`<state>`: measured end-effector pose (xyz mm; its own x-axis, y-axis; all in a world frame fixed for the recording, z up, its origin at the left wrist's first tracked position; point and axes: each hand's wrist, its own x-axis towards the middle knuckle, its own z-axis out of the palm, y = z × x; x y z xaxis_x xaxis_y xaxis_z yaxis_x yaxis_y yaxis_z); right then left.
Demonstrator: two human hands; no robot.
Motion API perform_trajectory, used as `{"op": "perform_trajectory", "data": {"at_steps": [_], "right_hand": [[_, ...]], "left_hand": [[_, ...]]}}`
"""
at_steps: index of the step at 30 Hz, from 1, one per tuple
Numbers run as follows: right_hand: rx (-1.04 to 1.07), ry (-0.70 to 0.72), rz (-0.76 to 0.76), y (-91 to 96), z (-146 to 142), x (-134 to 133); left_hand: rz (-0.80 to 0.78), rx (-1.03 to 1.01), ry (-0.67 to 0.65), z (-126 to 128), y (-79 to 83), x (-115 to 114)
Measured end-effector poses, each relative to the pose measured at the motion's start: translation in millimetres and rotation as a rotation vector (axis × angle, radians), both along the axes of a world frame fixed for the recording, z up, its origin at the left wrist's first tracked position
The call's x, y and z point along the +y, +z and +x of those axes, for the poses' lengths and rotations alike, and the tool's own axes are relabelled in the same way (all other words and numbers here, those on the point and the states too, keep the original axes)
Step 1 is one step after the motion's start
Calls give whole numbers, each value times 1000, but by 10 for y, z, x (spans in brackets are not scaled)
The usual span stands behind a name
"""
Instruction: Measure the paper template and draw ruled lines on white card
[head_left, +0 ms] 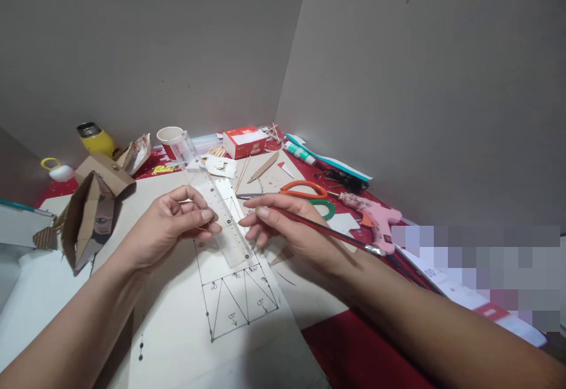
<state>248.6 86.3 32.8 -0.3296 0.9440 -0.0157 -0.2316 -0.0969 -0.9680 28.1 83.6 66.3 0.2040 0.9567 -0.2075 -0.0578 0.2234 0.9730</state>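
Observation:
My left hand (177, 221) pinches a clear plastic ruler (212, 190) between thumb and fingers, holding it slanted above the paper. In my right hand (294, 224) is a dark red and black pencil (325, 230), its back end pointing to the lower right. The right fingertips are close to the ruler's edge; whether they touch it I cannot tell. Beneath both hands lies a white sheet (177, 318) with a drawing (236, 303) of black lines, triangles, dots and handwritten numbers. Part of the drawing is hidden by the hands and ruler.
Scissors with orange handles (305, 187), a green handle (326, 207) and a pink glue gun (384, 219) lie right. Folded cardboard (95, 215) and a yellow bottle (98, 142) stand left. Behind are a paper cup (170, 137) and a red box (236, 148), near grey walls.

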Motion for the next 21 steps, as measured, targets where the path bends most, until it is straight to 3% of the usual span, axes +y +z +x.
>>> {"op": "perform_trajectory", "data": {"at_steps": [4, 6, 8, 10, 12, 15, 18, 21], "right_hand": [[-129, -126, 131, 1, 42, 18], [-256, -266, 405, -4, 99, 39], [-457, -332, 788, -5, 169, 73], [-687, -244, 1129, -8, 227, 118], [-866, -82, 1325, -23, 258, 164], [-964, 57, 1408, -61, 263, 214], [-938, 160, 1341, -88, 281, 251], [-953, 211, 1254, -100, 345, 321]], "left_hand": [[21, 52, -34, -19, -22, 9], [77, 131, -69, -25, -36, 16], [130, 251, -130, -27, -54, 24], [153, 349, -217, -28, -76, 28], [160, 386, -296, -24, -98, 26], [158, 391, -368, -3, -122, 12], [139, 467, -402, 10, -126, 10], [270, 676, -212, -61, -91, 50]]}}
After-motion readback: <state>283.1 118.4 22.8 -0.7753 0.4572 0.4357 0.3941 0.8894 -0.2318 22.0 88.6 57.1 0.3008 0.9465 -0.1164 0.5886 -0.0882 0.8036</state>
